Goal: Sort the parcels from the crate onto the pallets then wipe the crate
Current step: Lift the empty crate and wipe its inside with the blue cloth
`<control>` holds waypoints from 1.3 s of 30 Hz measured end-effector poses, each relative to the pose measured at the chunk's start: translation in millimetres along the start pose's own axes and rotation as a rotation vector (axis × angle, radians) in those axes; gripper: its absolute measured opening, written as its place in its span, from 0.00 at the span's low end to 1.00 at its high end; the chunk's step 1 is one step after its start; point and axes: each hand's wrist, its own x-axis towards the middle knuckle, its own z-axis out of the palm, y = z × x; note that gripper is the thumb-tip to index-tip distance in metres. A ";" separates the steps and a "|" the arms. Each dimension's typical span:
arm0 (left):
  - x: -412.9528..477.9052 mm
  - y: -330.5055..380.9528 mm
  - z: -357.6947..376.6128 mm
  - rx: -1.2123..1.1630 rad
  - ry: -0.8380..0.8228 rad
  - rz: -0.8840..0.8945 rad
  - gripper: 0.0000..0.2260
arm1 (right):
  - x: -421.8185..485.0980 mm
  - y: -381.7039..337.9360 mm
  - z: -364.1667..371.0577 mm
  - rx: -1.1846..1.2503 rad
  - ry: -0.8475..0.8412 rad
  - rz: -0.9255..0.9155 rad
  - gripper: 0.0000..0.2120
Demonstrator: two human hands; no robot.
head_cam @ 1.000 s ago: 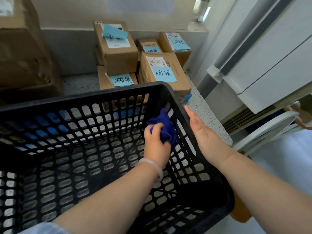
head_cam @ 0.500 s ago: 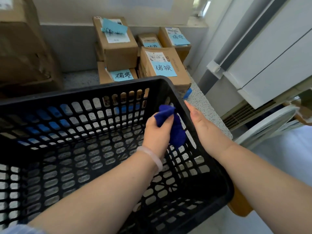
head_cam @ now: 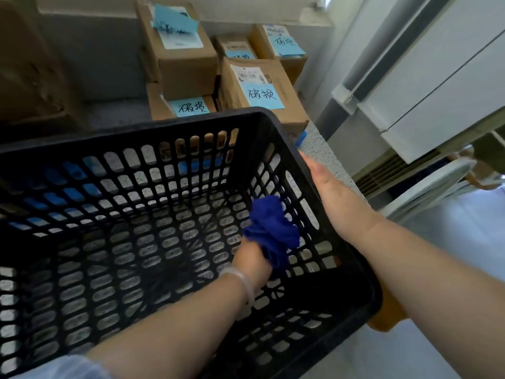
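Right below us sits the black lattice crate (head_cam: 131,138), filling most of the view, with a speckled surface (head_cam: 319,151) showing through its holes and past its far right corner. To the left looms a large brown carton (head_cam: 30,67), and to the right stands a white cabinet (head_cam: 437,77). Beyond the crate's far wall the parcels (head_cam: 262,88) are stacked against the grey wall, each bearing a blue handwritten note. That far wall hides the lower edges of the nearest ones, which we glimpse only through the lattice. Our right hand (head_cam: 328,192) lies along the outside of the crate's right rim, fingers straight and touching it, while its forearm crosses the near right corner. Our left hand (head_cam: 252,259) reaches inside, clenched around a bunched blue cloth (head_cam: 273,231) that is held against the inner face of the right wall. The cloth covers our fingertips. A pale bracelet (head_cam: 243,283) circles the left wrist.
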 end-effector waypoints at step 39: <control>-58.5 35.8 -18.7 -0.248 -0.278 0.939 0.18 | 5.7 4.1 1.1 -0.027 0.072 0.085 0.28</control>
